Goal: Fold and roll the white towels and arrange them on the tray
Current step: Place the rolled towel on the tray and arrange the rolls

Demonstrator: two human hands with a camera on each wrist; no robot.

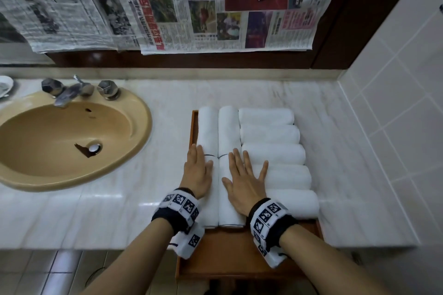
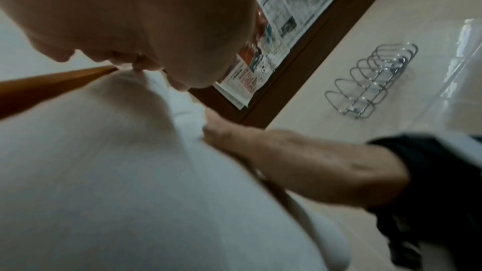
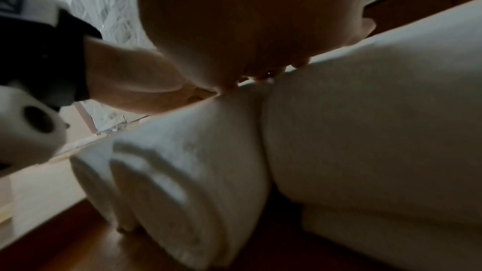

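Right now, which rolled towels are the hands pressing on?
The two near lengthwise rolls at the tray's left: left hand on the outer one, right hand on the next. The others lie untouched.

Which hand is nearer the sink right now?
Left. The left hand lies flat on the leftmost towel roll, at the tray edge facing the sink. The right hand rests on the next roll, farther from it.

tan sink (image 1: 72, 136) sits left in the marble counter (image 1: 335, 151), chrome tap (image 1: 72, 92) behind its basin. newspapers (image 1: 191, 7) hang across the back, and a wire rack (image 2: 370, 81) stands on the tiled wall (image 1: 395, 67) side.
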